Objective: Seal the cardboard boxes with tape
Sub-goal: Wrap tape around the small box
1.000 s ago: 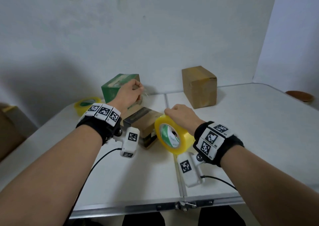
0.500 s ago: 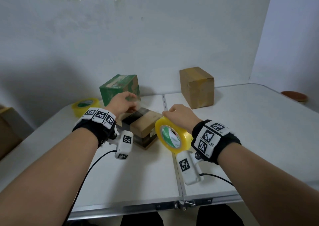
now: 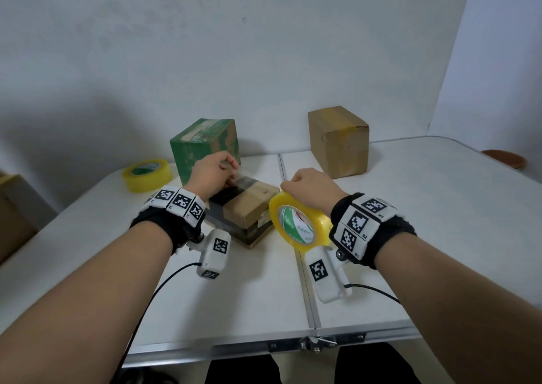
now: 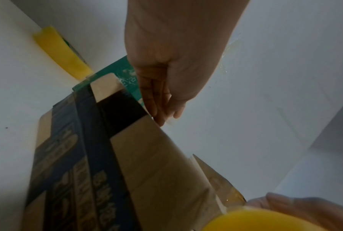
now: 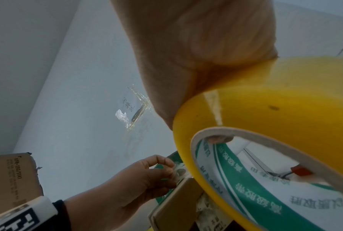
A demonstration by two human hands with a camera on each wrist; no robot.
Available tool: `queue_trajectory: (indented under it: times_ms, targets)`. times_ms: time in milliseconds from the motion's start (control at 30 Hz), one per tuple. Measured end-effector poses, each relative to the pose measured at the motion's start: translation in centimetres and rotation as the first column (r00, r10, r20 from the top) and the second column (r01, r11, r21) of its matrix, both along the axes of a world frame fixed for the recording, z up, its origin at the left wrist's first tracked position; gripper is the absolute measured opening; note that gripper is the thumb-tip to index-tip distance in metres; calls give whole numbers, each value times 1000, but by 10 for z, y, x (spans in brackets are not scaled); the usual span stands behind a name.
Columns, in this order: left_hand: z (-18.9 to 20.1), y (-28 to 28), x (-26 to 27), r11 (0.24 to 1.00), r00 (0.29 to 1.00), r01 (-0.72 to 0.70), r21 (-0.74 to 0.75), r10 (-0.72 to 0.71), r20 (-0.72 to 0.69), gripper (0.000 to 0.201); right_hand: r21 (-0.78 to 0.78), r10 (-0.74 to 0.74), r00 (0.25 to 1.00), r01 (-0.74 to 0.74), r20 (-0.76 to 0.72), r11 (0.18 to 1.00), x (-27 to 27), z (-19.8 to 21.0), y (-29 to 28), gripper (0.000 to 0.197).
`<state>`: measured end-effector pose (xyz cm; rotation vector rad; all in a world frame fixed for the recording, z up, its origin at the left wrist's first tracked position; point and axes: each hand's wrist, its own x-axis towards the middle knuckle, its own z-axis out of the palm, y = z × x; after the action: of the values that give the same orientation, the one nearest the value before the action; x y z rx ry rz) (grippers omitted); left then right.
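A flat cardboard box (image 3: 249, 207) with dark print lies at the table's middle. My left hand (image 3: 214, 172) is at the box's far edge, and its fingertips (image 4: 162, 112) pinch the loose end of a clear tape strip. The strip runs over the box top to a yellow tape roll (image 3: 299, 225). My right hand (image 3: 308, 190) grips that roll from above at the box's near right corner. In the right wrist view the roll (image 5: 275, 125) fills the right side, with the left hand (image 5: 142, 179) beyond it. The left wrist view shows the box (image 4: 146, 164) from close up.
A green box (image 3: 205, 146) stands just behind the left hand. A brown taped box (image 3: 337, 140) stands at the back right. A second tape roll (image 3: 146, 174) lies at the back left. A brown dish (image 3: 504, 159) sits at the table's right edge, and another carton (image 3: 11, 213) is beside the table on the left.
My left hand has come down from in front of the green box to the flat box's far edge, bringing the tape end with it. The right hand and roll have barely moved.
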<state>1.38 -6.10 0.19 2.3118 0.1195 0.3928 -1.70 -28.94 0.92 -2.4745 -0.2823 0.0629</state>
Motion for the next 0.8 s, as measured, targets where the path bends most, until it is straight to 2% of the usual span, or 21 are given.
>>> queue_trajectory:
  times_ms: [133,200,300,467,600,700,800]
  targets:
    - [0,-1,-1,999,1000,-9,53,9,17,24,-16,0,1000,0,-4,1000,3,-1,2,39]
    - [-1,0,0,988,1000,-4,153,2,17,25,-26,1,1000,-1,-11,1000,4,-2,3,40]
    - [-5,2,-1,955,999,27,294,-31,11,19,-44,7,1000,-8,-24,999,7,-2,3,40]
    - [-13,1,-1,920,996,42,390,-70,58,14,-63,14,1000,-15,-21,998,10,-4,6,40]
    - [-21,3,1,859,994,42,510,-90,68,8,-52,7,1000,-8,-11,999,11,-6,5,39]
    - [-22,11,2,904,999,-49,426,51,7,25,-51,-3,1000,3,-9,999,10,-6,4,40]
    - [-23,22,3,945,991,-106,311,126,-44,22,-57,-6,1000,6,-12,998,10,-7,5,40]
